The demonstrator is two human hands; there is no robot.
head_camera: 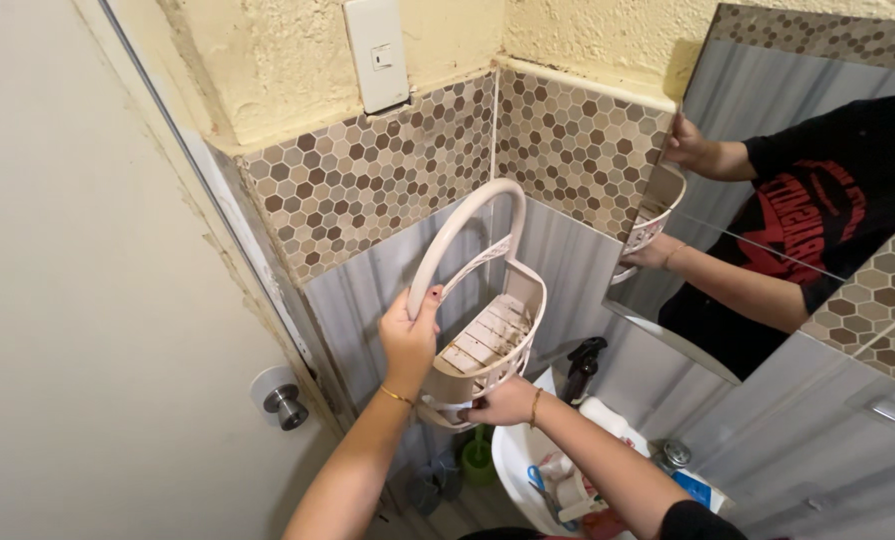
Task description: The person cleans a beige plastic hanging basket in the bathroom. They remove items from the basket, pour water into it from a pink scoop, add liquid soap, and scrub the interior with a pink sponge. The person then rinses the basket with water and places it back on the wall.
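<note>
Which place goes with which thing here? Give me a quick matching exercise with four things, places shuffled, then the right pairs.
Things:
1. left hand
2. right hand
3. door knob
4. spray bottle

Places:
A. on the door, lower left
B. under the bottom edge of the shower caddy
C. on the sink rim, right of the caddy
D. gripping the caddy's hoop handle

Pairs: 1-D, 2-B, 3-A, 4-C
</note>
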